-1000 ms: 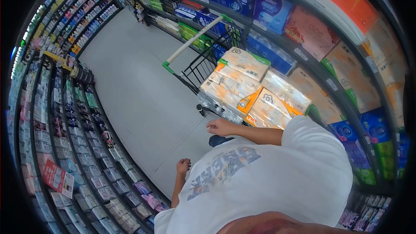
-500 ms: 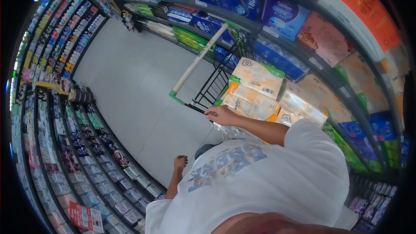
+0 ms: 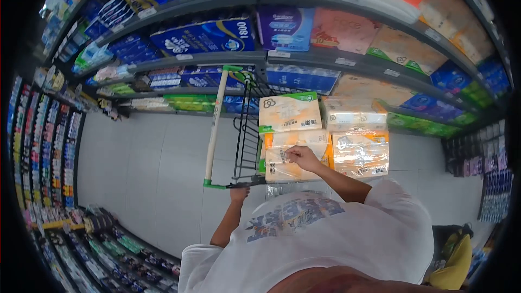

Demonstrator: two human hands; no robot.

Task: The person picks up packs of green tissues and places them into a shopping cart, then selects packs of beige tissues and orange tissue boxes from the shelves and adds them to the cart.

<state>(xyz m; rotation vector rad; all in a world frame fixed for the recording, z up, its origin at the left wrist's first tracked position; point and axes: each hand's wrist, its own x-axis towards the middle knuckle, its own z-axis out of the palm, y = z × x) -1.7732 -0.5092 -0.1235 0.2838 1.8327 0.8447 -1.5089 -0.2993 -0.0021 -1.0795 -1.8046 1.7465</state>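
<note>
A black wire shopping cart (image 3: 247, 141) with a pale, green-ended handle (image 3: 216, 125) stands in front of me. It is loaded with plastic-wrapped packs of tissue paper, among them an upper pack (image 3: 290, 113) with a green edge and a shiny pack (image 3: 361, 154) on the right. My left hand (image 3: 239, 193) is closed at the cart's near edge, close to the handle's green corner. Over the near tissue pack (image 3: 279, 171) is my right hand (image 3: 304, 158), its fingers curled and pressed together. Nothing shows in it.
Shelves (image 3: 217, 59) of blue, orange and pink tissue packs run across the far side. Racks of small goods (image 3: 49, 146) line the left, with more hanging goods (image 3: 472, 157) on the right. A yellow item (image 3: 453, 263) lies at lower right, on the grey tiled floor's (image 3: 146, 163) near side.
My view has turned right. My right hand has let go of the cart's edge and moved over the tissue packs. My left hand has come up to the cart's near edge.
</note>
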